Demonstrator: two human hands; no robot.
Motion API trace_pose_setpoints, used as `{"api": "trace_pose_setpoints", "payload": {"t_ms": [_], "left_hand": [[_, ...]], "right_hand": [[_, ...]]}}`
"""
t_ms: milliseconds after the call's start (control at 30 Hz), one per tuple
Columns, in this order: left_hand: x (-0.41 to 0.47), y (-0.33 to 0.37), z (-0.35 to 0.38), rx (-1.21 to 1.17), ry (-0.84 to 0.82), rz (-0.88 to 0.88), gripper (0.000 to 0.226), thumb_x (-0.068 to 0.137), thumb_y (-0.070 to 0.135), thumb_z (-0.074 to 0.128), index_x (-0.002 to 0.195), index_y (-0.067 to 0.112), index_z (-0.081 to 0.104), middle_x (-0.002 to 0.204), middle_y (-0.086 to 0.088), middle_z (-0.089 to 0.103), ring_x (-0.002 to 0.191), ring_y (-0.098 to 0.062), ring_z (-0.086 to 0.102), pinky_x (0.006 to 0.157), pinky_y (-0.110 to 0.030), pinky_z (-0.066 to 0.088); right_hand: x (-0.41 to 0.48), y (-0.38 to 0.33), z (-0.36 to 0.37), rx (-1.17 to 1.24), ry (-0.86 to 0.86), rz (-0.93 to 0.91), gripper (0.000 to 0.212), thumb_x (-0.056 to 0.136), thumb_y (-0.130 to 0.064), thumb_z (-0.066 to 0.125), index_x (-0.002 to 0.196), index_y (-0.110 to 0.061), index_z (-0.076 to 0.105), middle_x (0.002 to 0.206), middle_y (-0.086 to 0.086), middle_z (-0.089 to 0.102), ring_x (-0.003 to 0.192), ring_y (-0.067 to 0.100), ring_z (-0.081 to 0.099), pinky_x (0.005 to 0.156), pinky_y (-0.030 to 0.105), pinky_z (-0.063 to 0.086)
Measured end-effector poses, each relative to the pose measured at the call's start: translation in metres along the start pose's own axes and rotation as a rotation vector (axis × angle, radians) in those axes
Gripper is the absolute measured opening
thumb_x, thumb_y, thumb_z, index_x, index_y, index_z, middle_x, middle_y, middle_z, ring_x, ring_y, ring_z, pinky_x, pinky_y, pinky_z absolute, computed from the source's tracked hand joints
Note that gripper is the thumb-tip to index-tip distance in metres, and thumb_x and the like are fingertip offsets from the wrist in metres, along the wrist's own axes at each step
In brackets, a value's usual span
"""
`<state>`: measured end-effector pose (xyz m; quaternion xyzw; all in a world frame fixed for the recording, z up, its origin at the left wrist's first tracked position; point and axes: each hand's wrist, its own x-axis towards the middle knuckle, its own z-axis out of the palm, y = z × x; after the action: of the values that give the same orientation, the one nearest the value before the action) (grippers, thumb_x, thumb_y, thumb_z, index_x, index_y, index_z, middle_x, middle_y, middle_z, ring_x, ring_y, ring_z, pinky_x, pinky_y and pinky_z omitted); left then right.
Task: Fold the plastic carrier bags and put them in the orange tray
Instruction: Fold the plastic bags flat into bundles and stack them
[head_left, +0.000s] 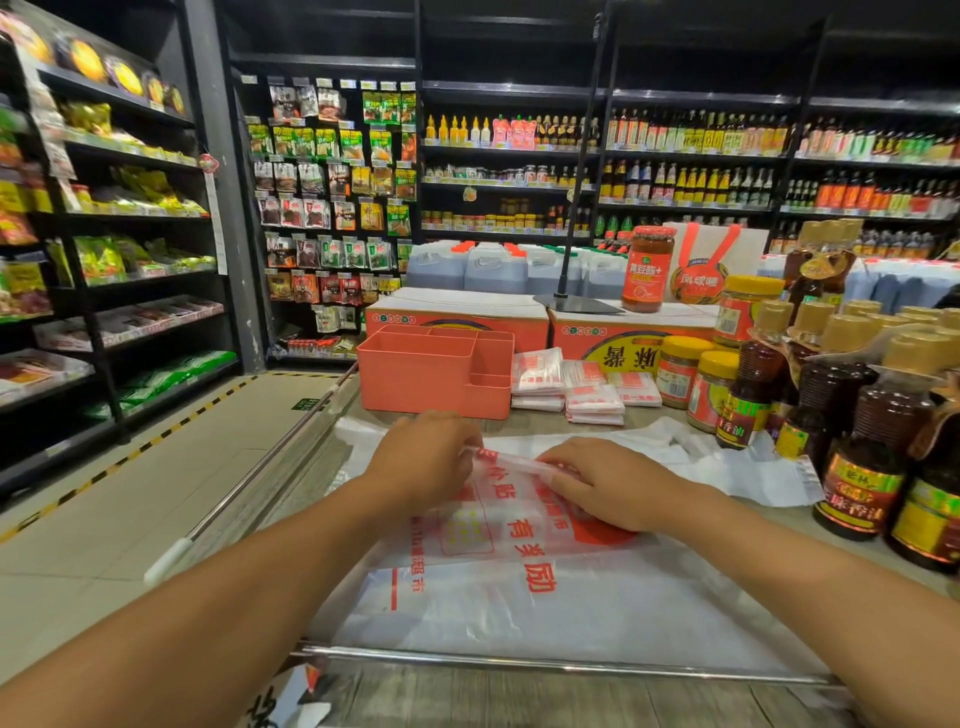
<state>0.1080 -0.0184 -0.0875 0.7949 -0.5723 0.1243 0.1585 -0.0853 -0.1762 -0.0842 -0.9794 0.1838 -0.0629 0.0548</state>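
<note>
My left hand (423, 460) and right hand (610, 486) both pinch the folded edge of the bag (519, 597), near the orange tray (415, 384).

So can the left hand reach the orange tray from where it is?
Probably yes. The orange tray stands just beyond the left hand, with nothing standing between them. But its fingers pinch the fold of the plastic bag, so it would have to let go first.

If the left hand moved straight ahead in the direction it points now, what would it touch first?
Most likely the orange tray, at its front wall near the right corner. The left hand holds the plastic bag just before it; depth is uncertain.
</note>
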Motion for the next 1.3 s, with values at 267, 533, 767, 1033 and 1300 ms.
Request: {"api": "trace_pose_setpoints", "payload": {"t_ms": [267,533,767,1033,1300], "left_hand": [[0.001,0.002,-0.002,0.071,0.266,0.092,0.021,0.104,0.036,0.049,0.115,0.036,0.067,0.12,0.013,0.061,0.12,-0.016,0.049,0.103,-0.039,0.028],[0.002,-0.003,-0.052,-0.136,0.772,-0.154,0.06,0.093,0.034,0.067,0.148,0.029,0.043,0.163,0.001,0.029,0.155,-0.023,0.014,0.124,-0.058,0.013],[0.0,0.006,-0.094,-0.818,0.88,-0.297,0.093,0.095,0.048,0.066,0.163,0.029,0.006,0.171,0.007,0.005,0.157,-0.017,0.011,0.124,-0.052,0.021],[0.001,0.065,-0.12,-1.401,0.2,-0.242,0.075,0.087,0.038,0.08,0.15,0.015,0.047,0.145,-0.007,0.059,0.128,-0.024,0.06,0.094,-0.036,0.05],[-0.01,0.095,-0.139,-1.426,0.054,-0.133,0.019,0.096,0.018,0.071,0.115,0.015,0.074,0.108,-0.008,0.078,0.103,-0.033,0.074,0.095,-0.055,0.058]], "right_hand": [[0.018,-0.032,-0.019,-0.141,0.282,-0.06,0.025,0.096,-0.057,0.055,0.111,-0.039,0.066,0.095,-0.018,0.064,0.091,0.007,0.06,0.063,0.029,0.045],[0.037,-0.04,-0.062,0.108,0.4,0.073,0.023,0.097,-0.041,0.061,0.076,-0.032,0.064,0.074,-0.015,0.061,0.073,0.011,0.057,0.061,0.035,0.045],[0.026,-0.07,-0.14,0.32,0.563,0.025,0.021,0.098,-0.03,0.062,0.083,-0.022,0.076,0.082,-0.005,0.072,0.081,0.016,0.066,0.072,0.038,0.053],[0.001,-0.108,-0.2,0.735,0.691,-0.052,0.017,0.099,-0.028,0.066,0.096,-0.014,0.076,0.087,0.002,0.073,0.076,0.013,0.066,0.072,0.037,0.058],[-0.015,-0.105,-0.236,0.997,0.693,0.023,0.025,0.103,-0.027,0.057,0.111,-0.007,0.07,0.111,0.021,0.073,0.086,0.027,0.068,0.081,0.047,0.056]]}}
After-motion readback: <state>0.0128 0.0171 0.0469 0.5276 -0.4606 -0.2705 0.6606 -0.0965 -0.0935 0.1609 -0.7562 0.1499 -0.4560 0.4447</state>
